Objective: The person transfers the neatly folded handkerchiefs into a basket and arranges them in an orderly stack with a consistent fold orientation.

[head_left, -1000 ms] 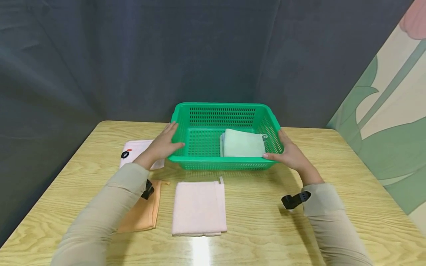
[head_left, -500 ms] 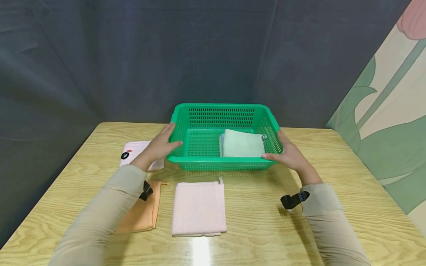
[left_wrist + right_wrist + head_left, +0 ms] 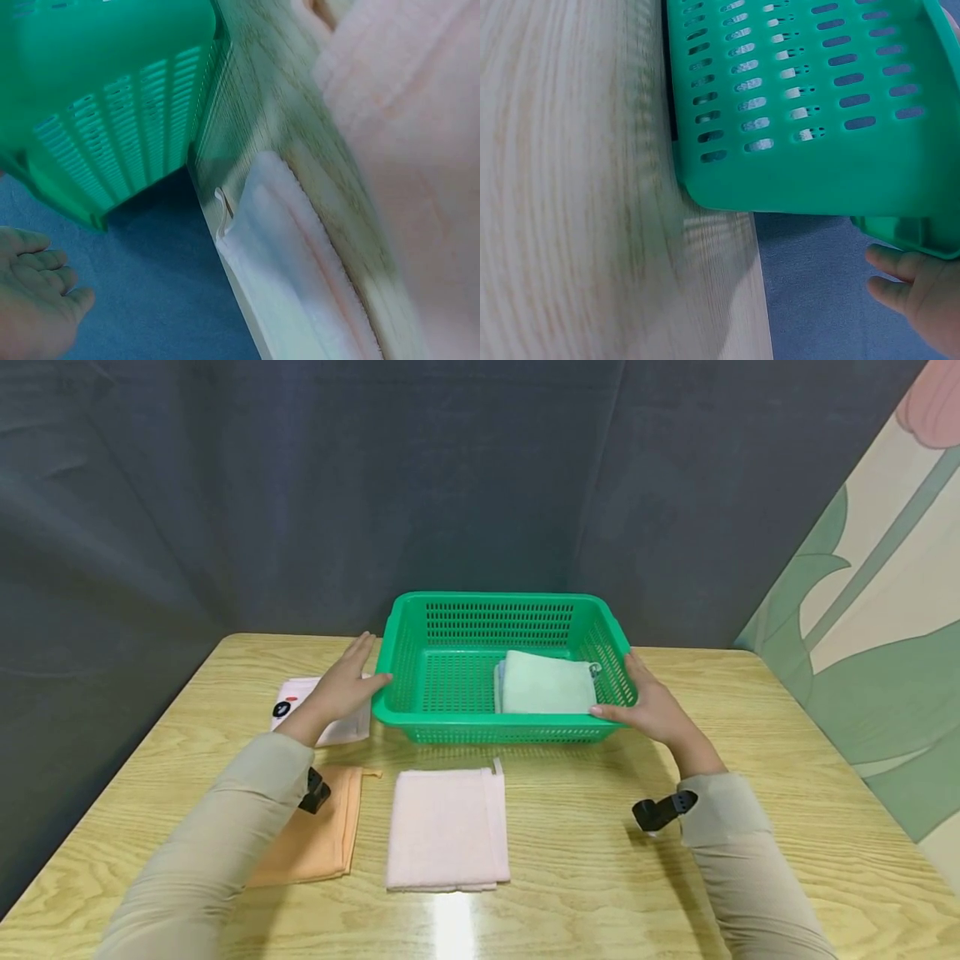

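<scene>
A green plastic basket (image 3: 461, 720) with slotted walls stands at the back of the table. Inside it, on the right, lies a folded pale green towel (image 3: 551, 685) over a bluish one that mostly hides beneath. My right hand (image 3: 656, 706) grips the basket's right rim, thumb over the front corner and fingers along the outside. Fingers spread, my left hand (image 3: 341, 687) is just off the left wall, its thumb tip at the rim. Under the left hand is a white-pink towel (image 3: 352, 727) with a black and red print, partly hidden. The left wrist view shows the open palm apart from the basket.
A folded pink towel (image 3: 448, 831) lies in front of the basket. Left of it is an orange towel (image 3: 330, 827), partly covered by the left forearm. A dark curtain (image 3: 480, 477) hangs close behind the table (image 3: 585, 877).
My left hand has drawn back leftward from the basket's left rim, uncovering more of that rim. The right hand, basket and towels keep their places.
</scene>
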A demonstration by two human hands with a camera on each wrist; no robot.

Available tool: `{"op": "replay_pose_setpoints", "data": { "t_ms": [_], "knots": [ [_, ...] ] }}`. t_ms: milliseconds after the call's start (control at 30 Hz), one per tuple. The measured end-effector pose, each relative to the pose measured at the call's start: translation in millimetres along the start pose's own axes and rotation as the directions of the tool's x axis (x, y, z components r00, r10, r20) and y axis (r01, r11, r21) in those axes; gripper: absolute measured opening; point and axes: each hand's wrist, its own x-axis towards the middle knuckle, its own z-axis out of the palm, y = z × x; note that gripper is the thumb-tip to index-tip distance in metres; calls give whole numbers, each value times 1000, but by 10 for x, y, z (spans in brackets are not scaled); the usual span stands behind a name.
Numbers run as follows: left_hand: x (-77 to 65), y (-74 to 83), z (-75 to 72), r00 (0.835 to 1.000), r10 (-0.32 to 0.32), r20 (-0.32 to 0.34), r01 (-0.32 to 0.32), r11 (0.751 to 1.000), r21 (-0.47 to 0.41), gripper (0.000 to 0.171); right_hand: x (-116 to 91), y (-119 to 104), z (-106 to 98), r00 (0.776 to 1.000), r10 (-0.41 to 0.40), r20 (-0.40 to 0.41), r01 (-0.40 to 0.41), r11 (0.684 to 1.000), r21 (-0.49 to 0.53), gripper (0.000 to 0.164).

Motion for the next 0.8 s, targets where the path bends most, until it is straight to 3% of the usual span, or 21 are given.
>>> {"op": "replay_pose_setpoints", "data": {
  "t_ms": [800],
  "knots": [
    [-97,-185,-96,999,-52,-6,52,998,21,71,2,29,12,1000,-21,-13,22,1000,14,106]
  ]
}}
